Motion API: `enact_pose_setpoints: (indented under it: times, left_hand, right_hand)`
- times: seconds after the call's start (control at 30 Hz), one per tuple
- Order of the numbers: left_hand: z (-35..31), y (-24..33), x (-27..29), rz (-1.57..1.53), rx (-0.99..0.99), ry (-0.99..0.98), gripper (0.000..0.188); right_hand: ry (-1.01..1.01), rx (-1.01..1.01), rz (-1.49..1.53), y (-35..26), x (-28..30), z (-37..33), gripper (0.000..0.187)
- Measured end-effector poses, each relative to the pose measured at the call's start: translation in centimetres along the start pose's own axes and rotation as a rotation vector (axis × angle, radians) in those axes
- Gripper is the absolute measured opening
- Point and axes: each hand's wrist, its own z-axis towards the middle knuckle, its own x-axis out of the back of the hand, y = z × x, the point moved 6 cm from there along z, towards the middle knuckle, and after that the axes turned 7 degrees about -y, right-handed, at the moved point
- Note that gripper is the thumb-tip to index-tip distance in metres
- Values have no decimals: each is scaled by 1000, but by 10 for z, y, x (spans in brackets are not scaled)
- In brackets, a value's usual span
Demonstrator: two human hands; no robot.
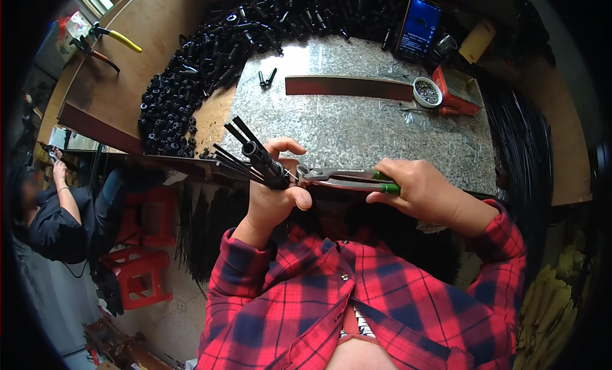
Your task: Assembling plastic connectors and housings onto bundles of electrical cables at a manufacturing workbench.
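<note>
Black and green at mid-frame: curling left hand [262, 207] around a tube hub [262, 162], gripping green-handled pliers [347, 177] in right hand [417, 184] beside it. Probably part-done, with ribs [240, 129] seemingly attached; at upper left, heaped black fittings [213, 54], presumably unworked.

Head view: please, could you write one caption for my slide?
Right hand holds green-handled pliers close to a black tubular piece in the left hand, with black parts heaped beyond.

At upper left and top, a heap of parts [210, 64] borders the slab [357, 131]. On the slab lies a strip [347, 88] — bowl [428, 104] at its right end, box [458, 96] right of that; pliers [344, 175] mid-frame.
</note>
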Motion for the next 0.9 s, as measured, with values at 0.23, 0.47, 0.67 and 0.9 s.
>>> enact_pose_setpoints:
  times: [0.23,0.47,0.67,0.9]
  left_hand:
    - [4,-8,-10,-51,167,-210,85]
    - [6,-14,-24,-186,105,-236,72]
    - [7,-20,-21,-79,116,-232,67]
    - [10,-3,-4,-326,101,-106,63]
  right_hand:
    - [215,43,-589,-24,33,-20,40]
    - [248,50,-805,-34,37,-23,32]
    - [136,-7,-694,-18,26,-15,25]
    - [60,22,-201,16,7,-9,18]
